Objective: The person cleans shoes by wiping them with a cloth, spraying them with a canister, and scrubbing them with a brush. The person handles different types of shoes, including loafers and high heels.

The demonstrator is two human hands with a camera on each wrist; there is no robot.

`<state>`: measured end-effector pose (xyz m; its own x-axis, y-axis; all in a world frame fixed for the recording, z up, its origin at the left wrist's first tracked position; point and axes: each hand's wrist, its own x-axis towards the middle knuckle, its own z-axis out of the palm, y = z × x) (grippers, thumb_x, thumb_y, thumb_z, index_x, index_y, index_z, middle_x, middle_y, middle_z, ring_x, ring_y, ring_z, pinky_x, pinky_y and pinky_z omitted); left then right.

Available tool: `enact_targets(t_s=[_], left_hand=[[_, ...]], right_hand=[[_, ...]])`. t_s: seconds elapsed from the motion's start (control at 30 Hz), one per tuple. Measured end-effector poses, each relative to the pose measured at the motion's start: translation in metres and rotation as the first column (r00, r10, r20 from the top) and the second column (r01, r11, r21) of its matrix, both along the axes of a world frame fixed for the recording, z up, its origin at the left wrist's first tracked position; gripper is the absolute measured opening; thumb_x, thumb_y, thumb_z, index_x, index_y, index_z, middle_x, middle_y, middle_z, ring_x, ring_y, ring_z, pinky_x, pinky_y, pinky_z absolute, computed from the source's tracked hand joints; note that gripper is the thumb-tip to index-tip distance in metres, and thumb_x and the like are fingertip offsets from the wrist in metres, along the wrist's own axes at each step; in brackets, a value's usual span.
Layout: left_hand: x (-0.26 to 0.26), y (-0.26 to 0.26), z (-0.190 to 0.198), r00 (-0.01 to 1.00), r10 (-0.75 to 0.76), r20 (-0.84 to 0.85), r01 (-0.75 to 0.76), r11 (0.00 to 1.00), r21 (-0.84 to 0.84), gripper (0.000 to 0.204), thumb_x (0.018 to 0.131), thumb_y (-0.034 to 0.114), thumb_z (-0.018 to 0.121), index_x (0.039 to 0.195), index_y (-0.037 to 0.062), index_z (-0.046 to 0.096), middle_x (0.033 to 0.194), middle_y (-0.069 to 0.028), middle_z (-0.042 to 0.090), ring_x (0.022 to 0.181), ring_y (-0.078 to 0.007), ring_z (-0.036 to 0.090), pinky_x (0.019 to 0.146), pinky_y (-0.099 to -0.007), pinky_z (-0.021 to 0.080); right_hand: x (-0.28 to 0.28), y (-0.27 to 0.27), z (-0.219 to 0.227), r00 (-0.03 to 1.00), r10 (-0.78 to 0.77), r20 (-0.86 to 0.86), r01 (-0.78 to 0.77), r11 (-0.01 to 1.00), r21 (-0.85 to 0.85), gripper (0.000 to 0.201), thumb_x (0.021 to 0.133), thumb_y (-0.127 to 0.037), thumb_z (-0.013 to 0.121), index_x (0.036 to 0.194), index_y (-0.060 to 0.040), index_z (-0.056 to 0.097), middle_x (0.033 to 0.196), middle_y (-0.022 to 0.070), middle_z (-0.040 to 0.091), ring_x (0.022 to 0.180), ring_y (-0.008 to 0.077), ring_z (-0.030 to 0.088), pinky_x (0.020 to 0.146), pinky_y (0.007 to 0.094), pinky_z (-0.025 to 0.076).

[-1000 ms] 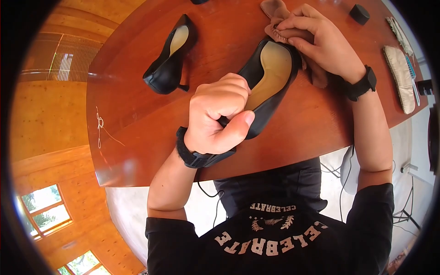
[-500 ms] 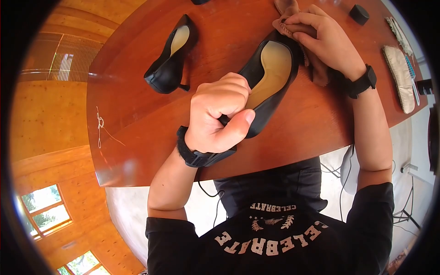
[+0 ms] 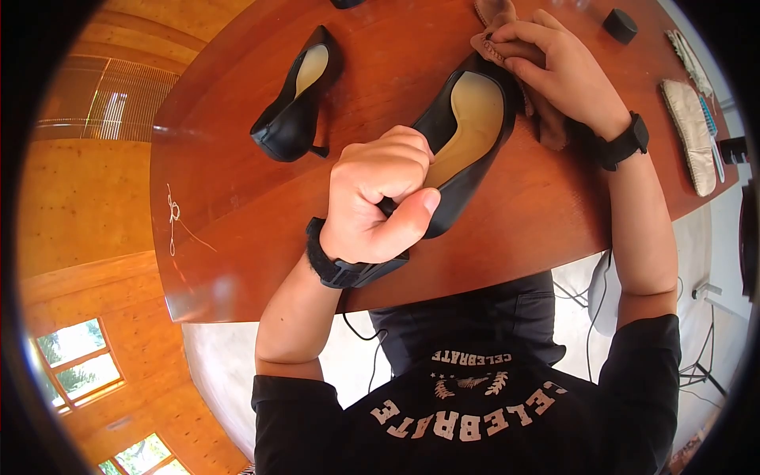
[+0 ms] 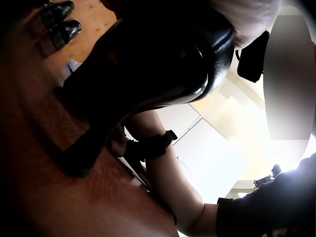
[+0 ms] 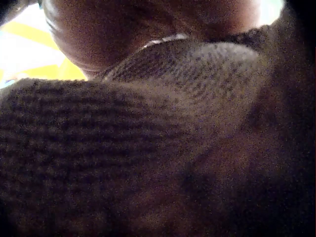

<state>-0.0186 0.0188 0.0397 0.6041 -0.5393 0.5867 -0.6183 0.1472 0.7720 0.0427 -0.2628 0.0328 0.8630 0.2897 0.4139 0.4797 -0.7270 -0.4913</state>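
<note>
A black high-heeled shoe (image 3: pixel 467 190) with a pale insole lies in front of the person, its toe pointing up and right. The left hand (image 3: pixel 380 198) grips its heel end, fingers curled over the rim. At the toe, the right hand (image 3: pixel 566 75) holds a brown cloth (image 3: pixel 548 127) bunched under its fingers. In the left wrist view the shoe's glossy black back (image 4: pixel 197 69) and its heel (image 4: pixel 81 153) fill much of the picture. Ribbed cloth (image 5: pixel 98 133) covers most of the right wrist view, below part of the hand (image 5: pixel 123 29).
A second black shoe (image 3: pixel 293 119) lies to the left on the brown table (image 3: pixel 253 229). A thin tied string (image 3: pixel 172 214) is near the left edge. At right are a round black object (image 3: pixel 621 26), a beige pad (image 3: pixel 689 138) and a blue-and-white brush-like thing (image 3: pixel 710 119).
The right hand and the cloth have shifted slightly to the right at the shoe's toe, uncovering more of its tip. The left hand keeps its grip, almost unmoved.
</note>
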Motion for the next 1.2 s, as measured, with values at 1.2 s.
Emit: enact_targets(t_s=[1.2], left_hand=[[0.001, -0.001, 0.001, 1.0, -0.029, -0.003, 0.029, 0.999, -0.022, 0.033, 0.076, 0.002, 0.062, 0.058, 0.0044, 0.035, 0.055, -0.005, 0.035, 0.053, -0.022, 0.035, 0.062, -0.0387, 0.039]], right_hand=[[-0.01, -0.004, 0.025, 0.976, 0.216, -0.031, -0.216, 0.976, -0.009, 0.026, 0.08, -0.008, 0.068, 0.105, -0.0009, 0.066, 0.11, 0.0214, 0.06, 0.107, 0.0385, 0.059, 0.095, 0.0419, 0.05]])
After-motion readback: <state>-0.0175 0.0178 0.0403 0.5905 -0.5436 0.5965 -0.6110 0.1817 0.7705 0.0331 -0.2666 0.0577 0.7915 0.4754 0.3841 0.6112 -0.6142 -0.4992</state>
